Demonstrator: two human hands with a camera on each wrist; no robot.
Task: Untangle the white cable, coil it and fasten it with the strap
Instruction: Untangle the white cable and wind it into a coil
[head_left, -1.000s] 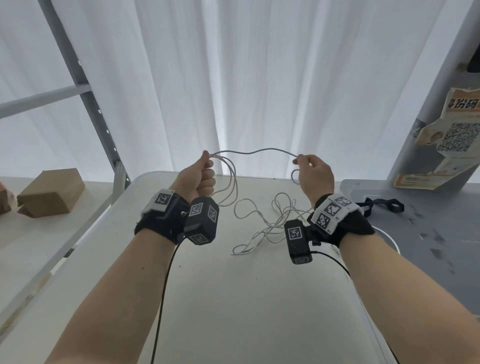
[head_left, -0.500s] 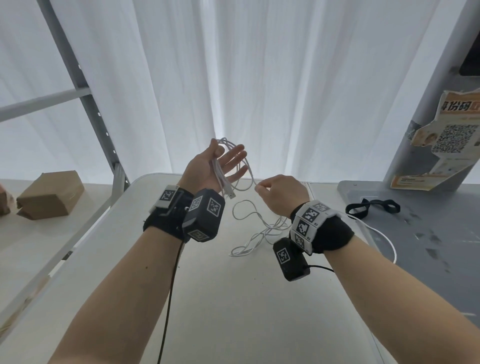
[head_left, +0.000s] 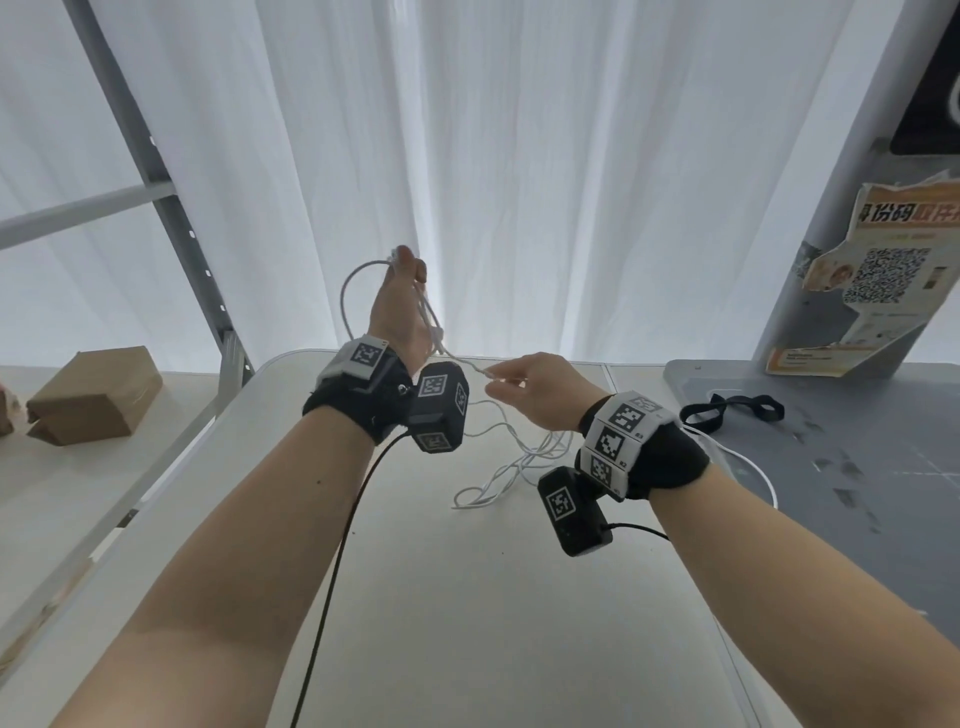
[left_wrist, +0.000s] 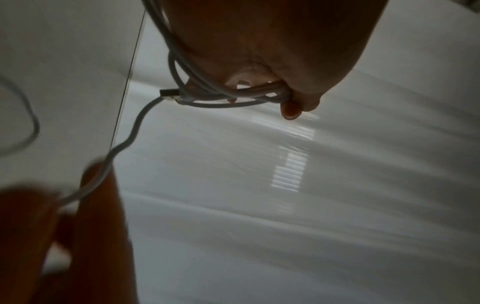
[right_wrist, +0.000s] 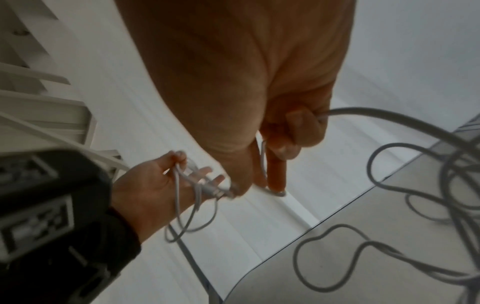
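Note:
My left hand (head_left: 402, 283) is raised above the table's far edge and holds a few loops of the white cable (head_left: 511, 462) against its palm. In the left wrist view the thumb (left_wrist: 294, 107) presses those loops, and the USB plug (left_wrist: 170, 93) sticks out beside them. My right hand (head_left: 511, 382) sits lower and to the right, pinching the strand that runs from the loops down to the tangle on the white table (head_left: 467, 597). The right wrist view shows that pinch (right_wrist: 306, 123). The black strap (head_left: 737, 408) lies on the grey mat, apart from both hands.
A grey mat (head_left: 857, 467) adjoins the table on the right, below a post with a torn QR poster (head_left: 883, 280). A cardboard box (head_left: 93, 397) sits on the shelf to the left, behind a metal frame (head_left: 171, 208). White curtains hang behind.
A second ago the hands were apart with a strand stretched between them. The right hand brought that strand to the left hand, which has risen and turned with the loops.

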